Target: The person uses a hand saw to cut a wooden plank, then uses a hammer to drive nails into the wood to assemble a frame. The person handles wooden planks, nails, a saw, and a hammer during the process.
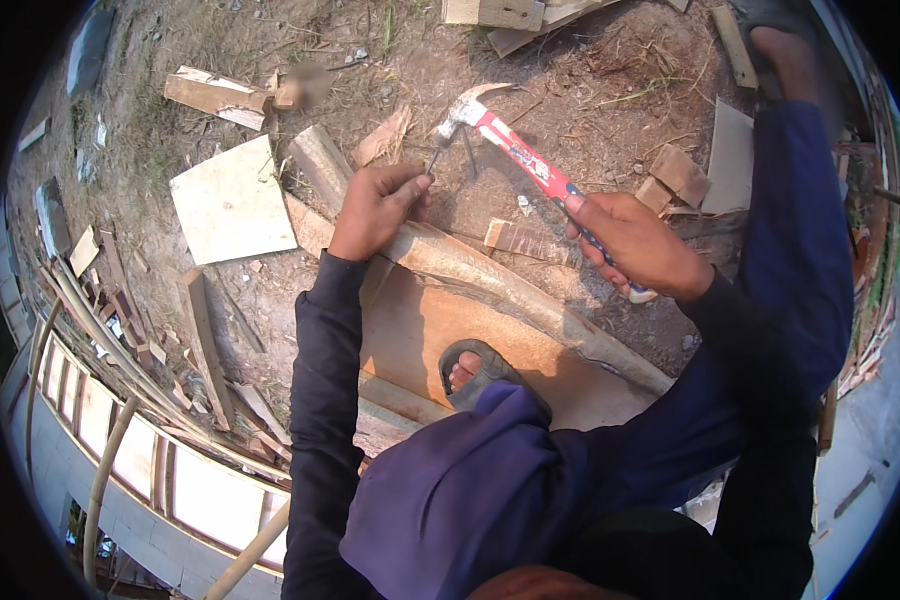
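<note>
My left hand is closed in a pinch round a thin nail, above a long rough timber. The nail's tip is hidden by the fingers. My right hand grips a claw hammer by its red and blue handle. The hammer's metal head is up by the nail's top; I cannot tell whether they touch. Beneath the timber lies a brown board, with my sandalled foot on it.
A square pale plywood piece lies to the left. Wood offcuts are scattered on the bare ground, with brick-like blocks at right. Long poles and a framed panel stand at lower left. My other leg stretches along the right.
</note>
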Demonstrator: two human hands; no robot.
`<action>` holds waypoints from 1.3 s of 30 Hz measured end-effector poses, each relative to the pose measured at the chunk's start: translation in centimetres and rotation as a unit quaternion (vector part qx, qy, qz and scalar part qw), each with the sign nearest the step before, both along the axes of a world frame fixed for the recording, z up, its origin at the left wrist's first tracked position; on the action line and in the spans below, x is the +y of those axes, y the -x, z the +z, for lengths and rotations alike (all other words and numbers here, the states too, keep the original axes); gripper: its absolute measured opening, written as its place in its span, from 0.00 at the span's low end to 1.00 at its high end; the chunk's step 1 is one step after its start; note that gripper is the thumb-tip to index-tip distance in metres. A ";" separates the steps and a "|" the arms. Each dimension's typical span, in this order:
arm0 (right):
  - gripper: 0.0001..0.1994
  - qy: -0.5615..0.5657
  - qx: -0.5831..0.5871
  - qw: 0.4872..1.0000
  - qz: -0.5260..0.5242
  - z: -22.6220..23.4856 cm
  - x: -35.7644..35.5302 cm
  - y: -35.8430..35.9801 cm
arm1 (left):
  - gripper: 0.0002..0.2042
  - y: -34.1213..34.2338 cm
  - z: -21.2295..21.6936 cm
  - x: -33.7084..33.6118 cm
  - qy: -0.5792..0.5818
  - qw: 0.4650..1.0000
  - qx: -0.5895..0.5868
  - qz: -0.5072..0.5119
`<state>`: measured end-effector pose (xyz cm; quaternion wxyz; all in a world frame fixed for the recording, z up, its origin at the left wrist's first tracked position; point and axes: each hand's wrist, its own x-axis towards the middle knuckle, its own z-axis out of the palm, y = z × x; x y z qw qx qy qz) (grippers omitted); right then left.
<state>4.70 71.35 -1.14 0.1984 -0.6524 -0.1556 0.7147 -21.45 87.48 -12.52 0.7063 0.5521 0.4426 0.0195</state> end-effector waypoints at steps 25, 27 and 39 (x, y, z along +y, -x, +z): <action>0.21 -0.089 -0.164 0.958 -0.217 -1.0 5.1 0.5 | 0.11 0.1 0.0 -0.1 -0.038 0.999 0.002 0.000; 0.21 -0.133 -0.153 0.959 -0.199 -2.9 6.5 -0.2 | 0.11 0.0 0.4 -0.1 -0.038 0.999 0.013 -0.002; 0.23 -0.165 -0.076 0.983 -0.017 -1.2 5.3 0.1 | 0.13 0.7 0.1 -0.1 0.017 1.000 0.001 0.009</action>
